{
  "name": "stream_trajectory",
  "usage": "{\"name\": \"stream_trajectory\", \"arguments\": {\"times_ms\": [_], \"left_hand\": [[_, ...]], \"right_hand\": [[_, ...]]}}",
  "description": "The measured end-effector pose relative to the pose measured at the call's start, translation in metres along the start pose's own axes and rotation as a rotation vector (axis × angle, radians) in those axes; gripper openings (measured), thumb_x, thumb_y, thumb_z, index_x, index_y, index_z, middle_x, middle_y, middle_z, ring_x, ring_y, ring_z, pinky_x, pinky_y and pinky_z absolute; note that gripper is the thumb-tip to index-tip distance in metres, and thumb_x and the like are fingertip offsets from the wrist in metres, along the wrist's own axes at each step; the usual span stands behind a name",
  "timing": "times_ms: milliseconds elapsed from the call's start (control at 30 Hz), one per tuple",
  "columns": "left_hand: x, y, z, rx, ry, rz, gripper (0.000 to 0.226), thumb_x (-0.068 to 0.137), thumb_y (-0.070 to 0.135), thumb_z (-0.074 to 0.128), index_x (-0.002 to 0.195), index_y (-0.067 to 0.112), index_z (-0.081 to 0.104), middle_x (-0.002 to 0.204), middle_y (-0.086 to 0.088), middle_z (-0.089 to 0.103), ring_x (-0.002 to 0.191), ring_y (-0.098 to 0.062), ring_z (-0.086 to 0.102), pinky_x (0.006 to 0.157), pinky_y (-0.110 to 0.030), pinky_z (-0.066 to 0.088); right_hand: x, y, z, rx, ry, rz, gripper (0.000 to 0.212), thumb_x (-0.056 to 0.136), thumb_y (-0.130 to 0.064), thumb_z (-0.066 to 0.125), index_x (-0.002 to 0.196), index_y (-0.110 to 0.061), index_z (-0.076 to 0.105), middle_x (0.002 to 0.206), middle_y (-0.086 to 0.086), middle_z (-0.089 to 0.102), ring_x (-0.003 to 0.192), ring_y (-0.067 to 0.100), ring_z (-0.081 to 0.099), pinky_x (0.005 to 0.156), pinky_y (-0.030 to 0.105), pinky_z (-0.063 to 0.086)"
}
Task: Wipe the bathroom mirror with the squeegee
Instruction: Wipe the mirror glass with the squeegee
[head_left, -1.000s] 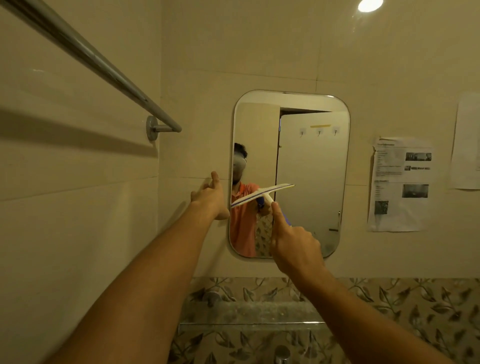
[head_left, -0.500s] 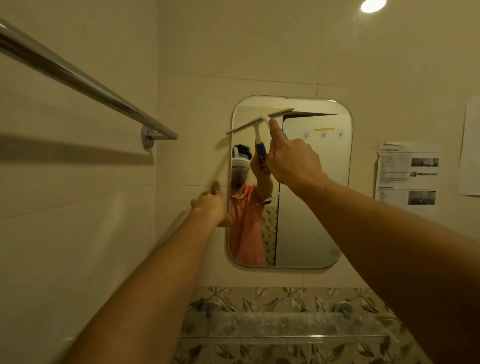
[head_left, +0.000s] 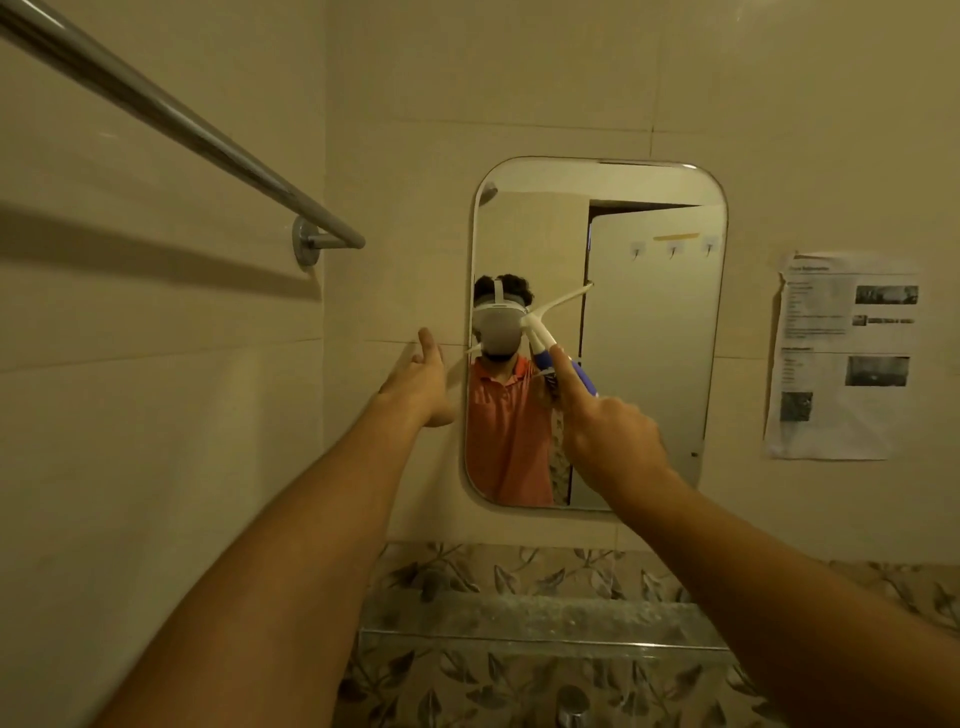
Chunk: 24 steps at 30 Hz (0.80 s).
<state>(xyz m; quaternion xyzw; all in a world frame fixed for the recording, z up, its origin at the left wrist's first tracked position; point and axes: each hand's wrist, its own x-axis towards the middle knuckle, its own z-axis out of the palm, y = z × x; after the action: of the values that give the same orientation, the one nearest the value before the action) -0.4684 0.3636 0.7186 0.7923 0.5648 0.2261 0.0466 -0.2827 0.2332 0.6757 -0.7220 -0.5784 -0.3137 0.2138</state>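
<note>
A rounded rectangular mirror (head_left: 649, 364) hangs on the beige tiled wall ahead. My right hand (head_left: 608, 436) grips the blue-and-white handle of a squeegee (head_left: 540, 332), index finger stretched along it. The white blade lies tilted against the glass at mid height on the mirror's left half, its right end higher. My left hand (head_left: 421, 379) rests with straight fingers on the wall tile just beside the mirror's left edge. The mirror reflects a person in an orange shirt and an open door.
A metal towel bar (head_left: 171, 122) runs along the left wall, ending at a bracket near the corner. Printed paper sheets (head_left: 841, 358) are stuck to the wall right of the mirror. A glass shelf (head_left: 540, 623) sits below, in front of leaf-patterned tiles.
The squeegee went up to the mirror's top, then my right hand drew it down to mid height. My left hand stayed on the wall by the mirror's edge.
</note>
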Motion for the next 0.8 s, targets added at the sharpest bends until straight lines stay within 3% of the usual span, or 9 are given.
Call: {"name": "stream_trajectory", "arguments": {"times_ms": [100, 267, 433, 567, 667, 800], "left_hand": [[0.001, 0.001, 0.001, 0.027, 0.016, -0.010, 0.117, 0.086, 0.006, 0.063, 0.149, 0.019, -0.034, 0.161, -0.017, 0.023, 0.131, -0.037, 0.048, 0.105, -0.050, 0.046], [0.000, 0.001, 0.003, 0.063, -0.006, -0.029, 0.117, 0.086, 0.009, 0.063, 0.149, 0.019, -0.035, 0.166, -0.014, 0.010, 0.138, -0.041, 0.039, 0.110, -0.052, 0.040], [0.006, 0.004, -0.002, 0.069, -0.024, -0.028, 0.118, 0.087, 0.013, 0.066, 0.149, 0.018, -0.034, 0.167, -0.012, 0.004, 0.140, -0.039, 0.037, 0.111, -0.052, 0.039], [0.012, 0.002, -0.004, 0.057, -0.029, -0.022, 0.118, 0.084, 0.011, 0.064, 0.148, 0.018, -0.036, 0.165, -0.016, 0.009, 0.133, -0.039, 0.045, 0.107, -0.052, 0.043], [0.015, 0.004, -0.004, 0.081, -0.013, -0.021, 0.118, 0.084, 0.013, 0.064, 0.149, 0.016, -0.035, 0.162, -0.018, 0.019, 0.128, -0.039, 0.050, 0.104, -0.051, 0.046], [0.016, 0.011, -0.005, 0.104, -0.009, -0.016, 0.120, 0.085, 0.018, 0.067, 0.149, 0.015, -0.035, 0.158, -0.019, 0.026, 0.123, -0.038, 0.054, 0.102, -0.051, 0.048]], "right_hand": [[-0.006, 0.010, -0.002, -0.049, -0.042, -0.027, 0.080, 0.108, -0.019, 0.038, 0.157, -0.038, -0.023, 0.065, 0.001, 0.038, 0.048, 0.010, 0.044, 0.038, 0.023, 0.029], [-0.010, 0.027, -0.005, -0.119, -0.016, -0.084, 0.083, 0.107, -0.021, 0.036, 0.149, -0.039, -0.033, 0.065, 0.000, 0.041, 0.046, 0.010, 0.044, 0.039, 0.023, 0.033], [0.018, 0.029, -0.032, -0.013, 0.050, -0.172, 0.066, 0.109, -0.040, 0.025, 0.153, -0.042, -0.024, 0.066, -0.001, 0.044, 0.047, 0.010, 0.045, 0.041, 0.021, 0.037], [0.045, 0.020, -0.039, -0.087, 0.062, -0.204, 0.066, 0.110, -0.035, 0.030, 0.160, -0.039, -0.012, 0.069, 0.001, 0.042, 0.050, 0.012, 0.050, 0.045, 0.026, 0.047], [0.045, 0.019, -0.029, -0.119, 0.049, -0.198, 0.068, 0.110, -0.033, 0.032, 0.160, -0.037, -0.014, 0.068, -0.001, 0.033, 0.049, 0.011, 0.046, 0.042, 0.025, 0.041], [0.029, 0.035, -0.008, -0.118, 0.034, -0.205, 0.076, 0.110, -0.027, 0.032, 0.146, -0.041, -0.033, 0.066, -0.001, 0.036, 0.047, 0.009, 0.043, 0.040, 0.021, 0.032]]}}
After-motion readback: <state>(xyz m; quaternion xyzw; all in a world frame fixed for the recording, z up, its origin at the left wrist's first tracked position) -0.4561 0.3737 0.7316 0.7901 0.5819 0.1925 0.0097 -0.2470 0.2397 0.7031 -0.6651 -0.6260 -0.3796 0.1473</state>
